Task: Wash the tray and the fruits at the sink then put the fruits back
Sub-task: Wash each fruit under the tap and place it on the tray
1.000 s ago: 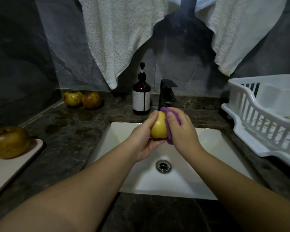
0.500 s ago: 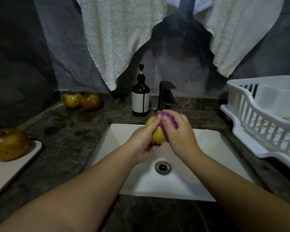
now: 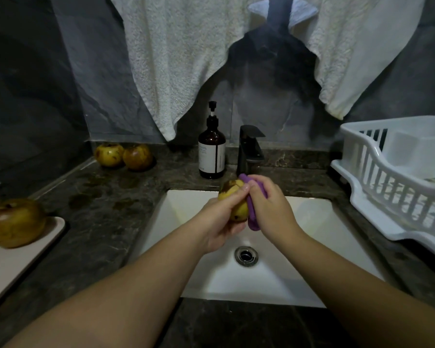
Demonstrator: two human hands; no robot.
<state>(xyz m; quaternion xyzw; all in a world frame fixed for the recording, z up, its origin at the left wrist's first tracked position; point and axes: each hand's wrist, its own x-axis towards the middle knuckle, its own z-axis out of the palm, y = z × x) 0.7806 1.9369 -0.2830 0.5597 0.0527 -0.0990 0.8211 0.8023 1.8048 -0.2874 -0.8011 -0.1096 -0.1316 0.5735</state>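
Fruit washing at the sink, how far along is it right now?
Done: hard to say; the tray lies left of the sink with one fruit on it; whether either is washed is unclear.
In hand: the left hand holds a yellow fruit over the basin while the right hand rubs it with a purple cloth.
Left: two fruits by the back wall go back on the tray.

Both forearms extended forward; left hand [image 3: 220, 222] fingers curled gripping; right hand [image 3: 271, 209] fingers curled, pinching.

Single head view — forward and down, close over the sink [image 3: 324, 292].
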